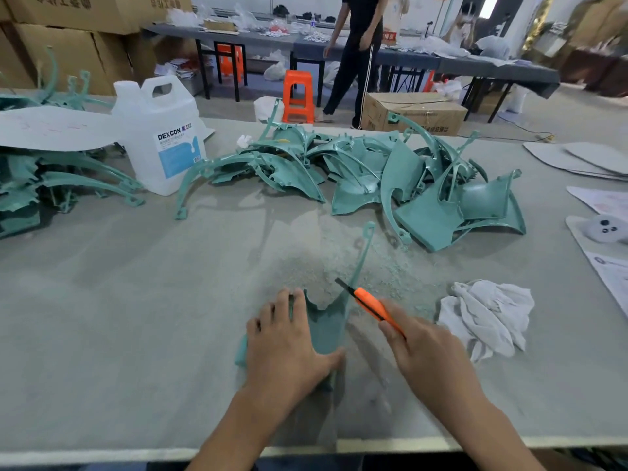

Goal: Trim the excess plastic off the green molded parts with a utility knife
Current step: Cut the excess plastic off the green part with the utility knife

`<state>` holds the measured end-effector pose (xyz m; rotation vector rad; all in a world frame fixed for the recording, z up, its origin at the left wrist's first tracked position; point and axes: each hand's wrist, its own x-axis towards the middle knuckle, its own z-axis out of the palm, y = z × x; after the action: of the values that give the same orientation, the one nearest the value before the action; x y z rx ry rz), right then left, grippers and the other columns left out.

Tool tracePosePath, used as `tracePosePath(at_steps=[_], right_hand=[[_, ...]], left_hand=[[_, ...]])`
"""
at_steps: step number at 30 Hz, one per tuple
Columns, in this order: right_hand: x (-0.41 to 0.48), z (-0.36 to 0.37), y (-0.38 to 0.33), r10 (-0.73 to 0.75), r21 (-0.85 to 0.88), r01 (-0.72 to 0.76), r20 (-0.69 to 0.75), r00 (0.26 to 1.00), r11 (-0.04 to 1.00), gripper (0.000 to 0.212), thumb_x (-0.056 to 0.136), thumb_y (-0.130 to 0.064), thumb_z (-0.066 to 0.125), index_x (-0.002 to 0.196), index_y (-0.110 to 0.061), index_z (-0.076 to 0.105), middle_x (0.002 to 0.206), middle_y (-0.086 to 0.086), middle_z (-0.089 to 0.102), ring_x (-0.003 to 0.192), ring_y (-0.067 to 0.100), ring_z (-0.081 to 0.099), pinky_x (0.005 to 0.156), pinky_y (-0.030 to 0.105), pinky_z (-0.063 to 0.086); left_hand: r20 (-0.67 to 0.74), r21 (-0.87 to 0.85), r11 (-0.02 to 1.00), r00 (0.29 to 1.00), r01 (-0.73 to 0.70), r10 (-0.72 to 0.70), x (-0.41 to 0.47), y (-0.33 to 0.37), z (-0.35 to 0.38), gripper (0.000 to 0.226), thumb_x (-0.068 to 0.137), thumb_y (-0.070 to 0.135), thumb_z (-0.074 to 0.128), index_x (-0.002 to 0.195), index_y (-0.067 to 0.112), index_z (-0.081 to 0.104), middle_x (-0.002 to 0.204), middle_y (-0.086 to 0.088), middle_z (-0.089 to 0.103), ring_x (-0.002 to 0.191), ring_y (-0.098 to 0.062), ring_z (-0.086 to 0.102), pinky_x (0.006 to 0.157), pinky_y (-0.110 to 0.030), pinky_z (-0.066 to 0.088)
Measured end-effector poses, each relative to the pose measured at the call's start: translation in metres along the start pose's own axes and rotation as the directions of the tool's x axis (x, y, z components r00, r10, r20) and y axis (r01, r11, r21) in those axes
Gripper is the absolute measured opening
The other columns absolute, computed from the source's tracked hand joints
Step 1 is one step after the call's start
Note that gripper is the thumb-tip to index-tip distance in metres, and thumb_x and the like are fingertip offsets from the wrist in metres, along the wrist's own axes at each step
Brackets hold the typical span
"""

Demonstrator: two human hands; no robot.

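Green part [326,329] is lying flat on the table [136,300] — I'm pressing it down with my spread left hand [289,348] so it can't slip, while my right hand [424,355] is gripping the orange knife [370,305], blade at its edge; the pile [373,171] is waiting beyond.

- Part [326,328]: a thin, curved teal-green panel with a jagged far edge. A long slim arm rises from its right side toward the far right and ends in a small loop. It lies near centre, pressed flat under the left hand [285,341].
- Knife [370,305]: orange body with a black strip, dark blade out and pointing far-left. The tip meets the part's right edge at the base of the arm. The right hand [428,355] grips it.
- Pile [390,175]: many similar green parts, tangled, far centre to right.
- Stack [51,185]: more green parts at the far left.
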<state>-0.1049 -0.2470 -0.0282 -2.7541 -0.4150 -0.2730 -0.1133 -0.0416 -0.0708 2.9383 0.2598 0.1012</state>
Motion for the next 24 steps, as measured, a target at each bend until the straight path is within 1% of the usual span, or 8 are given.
tracePosePath(at_steps=[4, 6, 9, 12, 15, 18, 21, 24], right_hand=[[0.034, -0.027, 0.016, 0.084, -0.155, -0.097, -0.091, 0.992, 0.983, 0.040, 0.101, -0.038, 0.050, 0.140, -0.031, 0.054, 0.086, 0.009, 0.067, 0.073, 0.036, 0.065, 0.058, 0.041, 0.051], [0.042, -0.036, 0.015, 0.054, -0.171, -0.080, -0.149, 0.987, 0.982, 0.039, 0.100, -0.039, 0.050, 0.138, -0.030, 0.054, 0.082, 0.008, 0.064, 0.069, 0.037, 0.063, 0.055, 0.039, 0.048], [0.026, -0.026, -0.002, -0.103, -0.116, 0.100, -0.027, 0.994, 0.988, 0.038, 0.098, -0.040, 0.052, 0.136, -0.036, 0.052, 0.075, 0.003, 0.063, 0.061, 0.033, 0.063, 0.050, 0.037, 0.047], [0.022, -0.026, 0.001, -0.083, -0.149, 0.110, 0.178, 0.981, 0.983, 0.040, 0.102, -0.048, 0.041, 0.142, -0.045, 0.042, 0.092, -0.002, 0.068, 0.080, 0.025, 0.068, 0.065, 0.037, 0.053], [0.056, -0.050, 0.023, 0.040, -0.263, -0.021, 0.068, 0.997, 0.965, 0.037, 0.104, -0.045, 0.040, 0.140, -0.040, 0.046, 0.091, 0.002, 0.067, 0.081, 0.029, 0.065, 0.067, 0.038, 0.052], [0.058, -0.051, 0.016, -0.059, -0.249, 0.044, -0.050, 0.997, 0.968, 0.034, 0.102, -0.042, 0.043, 0.135, -0.037, 0.048, 0.079, 0.000, 0.061, 0.064, 0.028, 0.060, 0.054, 0.035, 0.047], [0.030, -0.031, -0.007, -0.202, -0.144, 0.221, 0.134, 0.970, 0.965, 0.033, 0.101, -0.047, 0.043, 0.134, -0.045, 0.043, 0.076, -0.004, 0.061, 0.060, 0.022, 0.061, 0.050, 0.029, 0.038], [0.047, -0.041, 0.011, -0.072, -0.230, 0.114, 0.184, 0.980, 0.966, 0.034, 0.103, -0.046, 0.039, 0.136, -0.040, 0.046, 0.088, -0.002, 0.067, 0.076, 0.023, 0.066, 0.062, 0.033, 0.050]], left_hand=[[0.000, 0.044, 0.998, 0.999, -0.048, 0.048, 0.003, 0.002, -0.009, 0.120, 0.058, 0.090, 0.032, 0.155, 0.022, 0.013, 0.154, 0.000, 0.019, 0.131, -0.027, 0.029, 0.102, -0.046, 0.027], [0.018, 0.032, 0.998, 0.999, -0.050, 0.050, 0.004, 0.002, -0.009, 0.120, 0.059, 0.090, 0.033, 0.155, 0.022, 0.011, 0.154, 0.000, 0.019, 0.132, -0.027, 0.029, 0.103, -0.046, 0.027], [0.028, 0.000, 0.999, 0.999, -0.039, 0.039, 0.003, -0.001, -0.004, 0.121, 0.060, 0.090, 0.031, 0.157, 0.022, 0.008, 0.156, 0.000, 0.016, 0.134, -0.026, 0.026, 0.105, -0.046, 0.025], [0.025, -0.008, 0.999, 0.999, -0.041, 0.042, 0.002, -0.002, -0.001, 0.121, 0.060, 0.091, 0.031, 0.157, 0.023, 0.006, 0.156, 0.002, 0.015, 0.135, -0.026, 0.024, 0.106, -0.046, 0.023], [-0.006, 0.003, 0.998, 0.998, -0.062, 0.062, 0.003, -0.003, -0.001, 0.120, 0.059, 0.090, 0.030, 0.156, 0.022, 0.009, 0.154, 0.002, 0.017, 0.134, -0.025, 0.026, 0.105, -0.046, 0.025], [0.016, -0.020, 0.999, 0.999, -0.046, 0.046, 0.004, -0.002, -0.002, 0.121, 0.058, 0.089, 0.031, 0.156, 0.024, 0.005, 0.156, 0.002, 0.014, 0.136, -0.025, 0.023, 0.106, -0.046, 0.024], [0.023, -0.019, 0.999, 0.999, -0.028, 0.029, 0.003, -0.001, -0.001, 0.120, 0.059, 0.088, 0.031, 0.156, 0.024, 0.003, 0.157, 0.002, 0.012, 0.139, -0.025, 0.021, 0.109, -0.045, 0.022], [0.026, -0.025, 0.999, 0.998, -0.048, 0.049, 0.002, -0.002, -0.002, 0.120, 0.061, 0.088, 0.033, 0.157, 0.023, 0.003, 0.158, 0.003, 0.011, 0.139, -0.025, 0.021, 0.111, -0.044, 0.023]])
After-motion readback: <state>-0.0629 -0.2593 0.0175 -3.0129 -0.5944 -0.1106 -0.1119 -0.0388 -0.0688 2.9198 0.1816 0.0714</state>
